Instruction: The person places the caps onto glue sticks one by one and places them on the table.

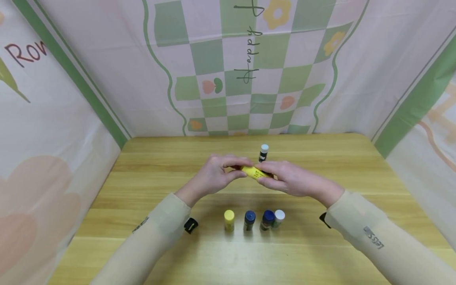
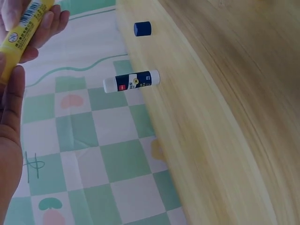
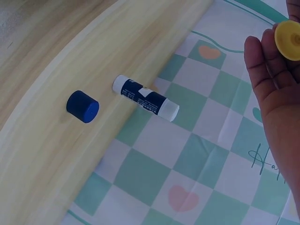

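Observation:
Both hands hold a yellow glue stick (image 1: 253, 173) tilted above the middle of the table. My left hand (image 1: 221, 174) pinches its left end between thumb and fingers. My right hand (image 1: 293, 179) grips its right end, fingers over the top and thumb below. Dark print and a barcode show on the yellow barrel (image 2: 24, 30) in the left wrist view; its round yellow end (image 3: 288, 40) faces the right wrist camera. Just behind the hands stands a navy-and-white glue stick (image 1: 263, 152). A loose blue cap (image 3: 82, 107) sits near it, hidden in the head view.
In front of the hands, a yellow glue stick (image 1: 229, 221), a blue-capped one (image 1: 249, 220), a darker blue-capped one (image 1: 267, 220) and a white-capped one (image 1: 279, 217) stand in a row on the wooden table (image 1: 142, 178). Patterned cloth (image 1: 206, 51) hangs behind and at both sides.

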### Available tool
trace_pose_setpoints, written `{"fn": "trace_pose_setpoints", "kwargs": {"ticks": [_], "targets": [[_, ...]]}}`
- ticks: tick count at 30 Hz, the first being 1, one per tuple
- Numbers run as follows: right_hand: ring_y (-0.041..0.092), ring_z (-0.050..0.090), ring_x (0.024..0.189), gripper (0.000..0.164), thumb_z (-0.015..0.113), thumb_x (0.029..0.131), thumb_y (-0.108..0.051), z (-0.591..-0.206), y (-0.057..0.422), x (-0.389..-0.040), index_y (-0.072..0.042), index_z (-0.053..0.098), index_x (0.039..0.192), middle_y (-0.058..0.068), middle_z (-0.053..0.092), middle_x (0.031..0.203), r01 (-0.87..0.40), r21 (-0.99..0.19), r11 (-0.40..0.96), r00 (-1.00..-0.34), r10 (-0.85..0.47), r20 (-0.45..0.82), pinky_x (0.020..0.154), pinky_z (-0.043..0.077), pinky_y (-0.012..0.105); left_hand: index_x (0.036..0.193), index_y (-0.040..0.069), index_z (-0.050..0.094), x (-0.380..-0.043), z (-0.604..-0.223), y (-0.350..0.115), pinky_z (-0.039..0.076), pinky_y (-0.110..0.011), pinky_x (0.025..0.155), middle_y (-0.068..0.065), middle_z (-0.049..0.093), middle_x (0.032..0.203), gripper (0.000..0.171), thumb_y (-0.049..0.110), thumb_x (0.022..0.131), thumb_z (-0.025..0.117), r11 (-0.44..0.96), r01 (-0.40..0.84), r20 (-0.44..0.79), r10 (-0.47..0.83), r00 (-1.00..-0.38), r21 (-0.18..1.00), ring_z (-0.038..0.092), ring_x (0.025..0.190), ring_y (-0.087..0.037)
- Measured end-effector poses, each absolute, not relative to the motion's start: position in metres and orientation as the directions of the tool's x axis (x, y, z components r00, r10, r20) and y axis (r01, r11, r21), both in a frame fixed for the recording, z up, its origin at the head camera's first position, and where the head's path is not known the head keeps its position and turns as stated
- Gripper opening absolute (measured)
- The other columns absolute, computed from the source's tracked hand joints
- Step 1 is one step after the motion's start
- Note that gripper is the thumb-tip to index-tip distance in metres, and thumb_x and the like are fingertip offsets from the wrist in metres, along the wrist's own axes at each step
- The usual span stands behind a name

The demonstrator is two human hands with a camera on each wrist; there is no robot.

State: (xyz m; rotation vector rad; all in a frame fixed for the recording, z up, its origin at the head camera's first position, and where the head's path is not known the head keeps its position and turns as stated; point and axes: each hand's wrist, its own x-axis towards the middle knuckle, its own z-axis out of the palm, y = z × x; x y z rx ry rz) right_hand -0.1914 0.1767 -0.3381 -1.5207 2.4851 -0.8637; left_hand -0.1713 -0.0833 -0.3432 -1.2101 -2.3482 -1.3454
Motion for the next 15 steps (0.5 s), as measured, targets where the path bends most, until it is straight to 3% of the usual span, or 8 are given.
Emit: {"fn": "trace_pose_setpoints", "kwargs": {"ticks": [9,15], "targets": [[0.006,0.053,0.077,0.027,0.060,0.105,-0.019,-0.335,0.171,-0.189,-0.014,0.062,0.132,-0.009,0.060,0.098,-0.774,-0.537,0.335,-0.501,-0.842,0.197,0.066,0.050,0.026,0.118,0.004,0.075,-0.169,-0.333,-0.091,0.057,-0.020,0.078,-0.007,0.075,0.118,0.027,0.004,0.091,0.076,0.283,0.754,0.506,0.598,-0.622,0.593,0.067,0.090,-0.009],[0.005,0.057,0.082,0.034,0.062,0.104,-0.020,-0.337,0.168,-0.188,-0.010,0.062,0.137,-0.006,0.066,0.107,-0.768,-0.543,0.340,-0.513,-0.834,0.204,0.070,0.053,0.026,0.117,0.003,0.075,-0.168,-0.326,-0.099,0.056,-0.020,0.073,-0.008,0.076,0.115,0.027,0.004,0.090,0.078,0.304,0.784,0.518,0.614,-0.595,0.541,0.067,0.086,-0.011]]}}
